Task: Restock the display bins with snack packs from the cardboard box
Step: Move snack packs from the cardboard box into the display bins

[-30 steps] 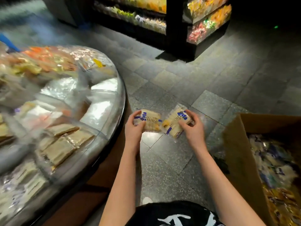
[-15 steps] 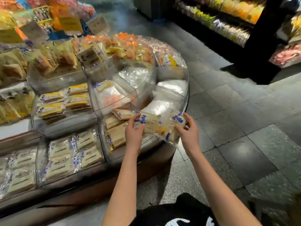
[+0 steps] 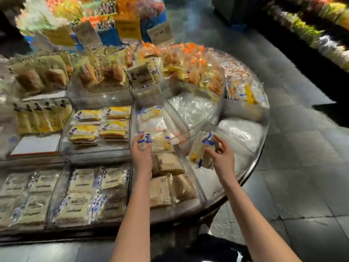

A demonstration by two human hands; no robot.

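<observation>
Carried across since a second ago, left hand [image 3: 141,157] pinches snack pack [image 3: 157,141] low over clear bin [image 3: 181,127], right hand [image 3: 221,157] grips second pack [image 3: 201,151] alongside, placing starts

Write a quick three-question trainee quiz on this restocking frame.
1. True or false: the left hand grips a snack pack over the display bins.
2. The second pack, in the right hand, is: A) lying flat in a bin; B) held up, tilted; C) on the floor.
3. What colour is the print on both held packs?
Key: 1 true; 2 B; 3 blue.
</observation>
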